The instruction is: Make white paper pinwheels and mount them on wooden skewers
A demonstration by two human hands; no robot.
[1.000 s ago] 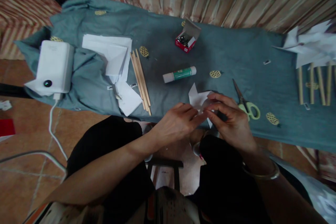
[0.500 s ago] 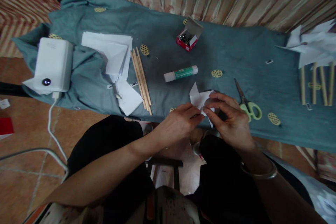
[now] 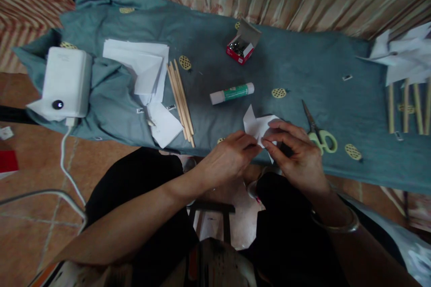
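Note:
Near the front edge of the cloth-covered table, a white paper pinwheel point(image 3: 255, 126) with folded blades is held between both hands. My left hand point(image 3: 232, 154) pinches its lower left side, close to the centre. From the right, my right hand point(image 3: 298, 154) grips the paper with thumb and fingers, and they meet my left fingertips near the middle. The fingers hide much of the centre, so whether a small pin is there I cannot tell. Green-handled scissors point(image 3: 318, 132) lie just right of my right hand. A glue stick point(image 3: 232, 93) rests above the paper.
A small open red box point(image 3: 239, 51) of metal pins stands farther back. Thin wooden sticks point(image 3: 181, 103) and white paper sheets point(image 3: 134, 65) lie left, beside a white power bank point(image 3: 67, 83) with a cable. Finished paper pinwheels on sticks point(image 3: 406, 60) lie at the far right.
Both hands stay on the paper pinwheel with almost the same grip; my right hand's fingers have shifted very slightly. The view has moved a little.

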